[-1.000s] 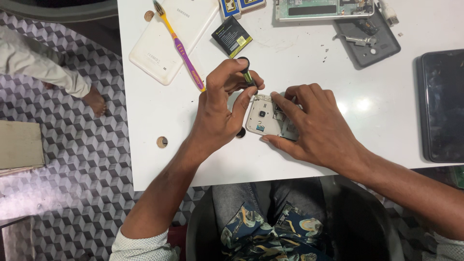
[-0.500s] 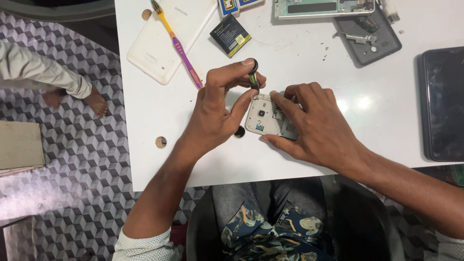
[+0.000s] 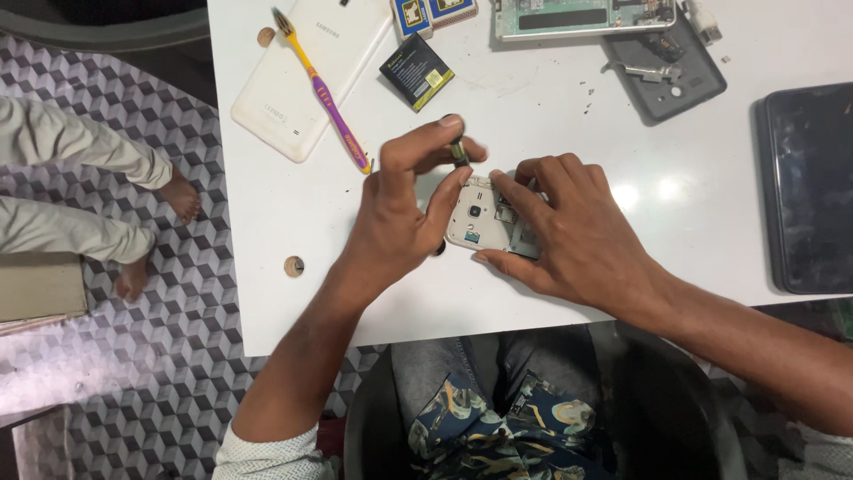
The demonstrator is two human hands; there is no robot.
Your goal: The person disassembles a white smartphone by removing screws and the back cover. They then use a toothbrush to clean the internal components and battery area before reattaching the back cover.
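Note:
A small opened white phone (image 3: 477,220) lies back-up on the white table (image 3: 284,204), its inner frame and camera showing. My right hand (image 3: 569,231) presses down on its right side and holds it still. My left hand (image 3: 404,200) pinches the dark handle of a small screwdriver (image 3: 458,151) between thumb and fingers, held upright over the phone's top edge. The tool's tip is hidden behind my fingers.
A white phone back cover (image 3: 298,76) lies at the back left with a yellow-and-purple toothbrush (image 3: 324,93) across it. A black battery (image 3: 417,71), a circuit-board frame (image 3: 582,16), a grey tray with parts (image 3: 671,67) and a dark tablet (image 3: 809,187) surround the work. Another person's feet (image 3: 182,196) stand on the patterned floor at left.
My left hand has lifted slightly and turned the screwdriver handle between its fingers. The other person's feet have shifted on the floor. My right hand stays on the phone.

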